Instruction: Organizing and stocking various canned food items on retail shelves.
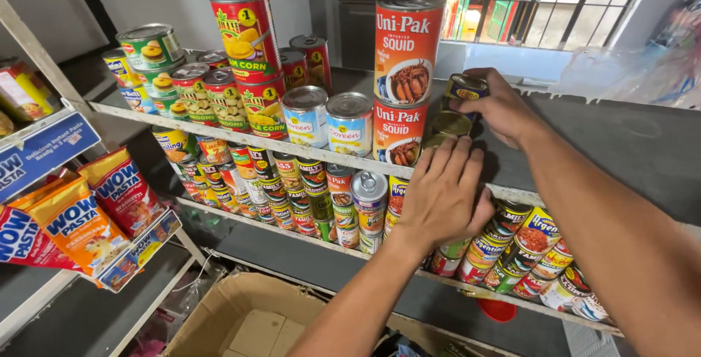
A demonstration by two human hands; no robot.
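While my right hand (pixel 504 109) grips a small can (pixel 466 87), my left hand (pixel 444 193) rests open-fingered against stacked gold-lidded cans (pixel 450 123) on the upper shelf (pixel 241 139).

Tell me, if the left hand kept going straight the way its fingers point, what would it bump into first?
Probably the short gold-topped cans on the top shelf, right ahead of the left hand; its fingertips look nearly on them already, though depth is hard to judge.

The single head-worn view looks down and forward, close onto tiered shelves (pixel 248 140) of cans.
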